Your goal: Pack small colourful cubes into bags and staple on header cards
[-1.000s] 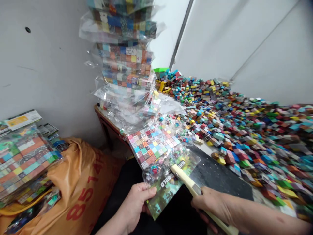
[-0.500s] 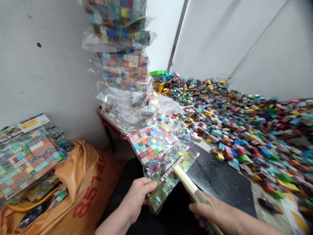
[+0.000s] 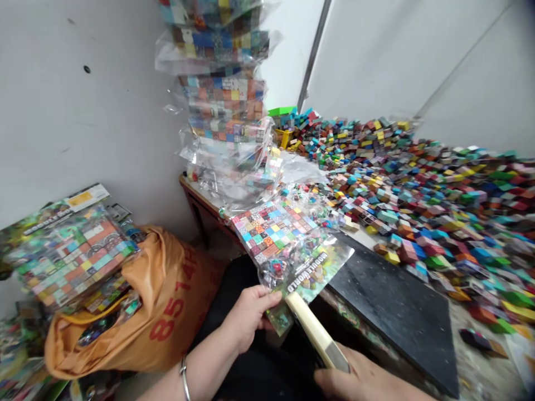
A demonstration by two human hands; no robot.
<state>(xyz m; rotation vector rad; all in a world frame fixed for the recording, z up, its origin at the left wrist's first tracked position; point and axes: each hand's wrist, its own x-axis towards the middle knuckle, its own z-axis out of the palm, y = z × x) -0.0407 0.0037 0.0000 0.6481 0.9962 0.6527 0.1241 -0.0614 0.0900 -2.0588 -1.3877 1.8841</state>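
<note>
A clear bag of small coloured blocks (image 3: 273,228) lies tilted at the table's near edge, with a printed header card (image 3: 320,273) on its near side reading "MODULE WORLD". My left hand (image 3: 251,312) is closed on the near left corner of that card, thumb on top. In my right hand (image 3: 349,373) is a cream-coloured stapler (image 3: 311,326), its front end over the card's near edge, close to my left thumb. The stapler's lower jaw is mostly hidden, so I cannot tell whether it presses the card.
Filled clear bags (image 3: 225,94) are stacked tall at the back. Loose coloured blocks (image 3: 397,189) heap across the table to the right. A black board (image 3: 397,306) lies at the near edge. On the left stands an orange sack (image 3: 167,301), with a packed blocks bag (image 3: 75,256) on top.
The stapler's front end has shifted along the card's near edge toward my left hand, which still holds the corner. The whole view has swung slightly left and down.
</note>
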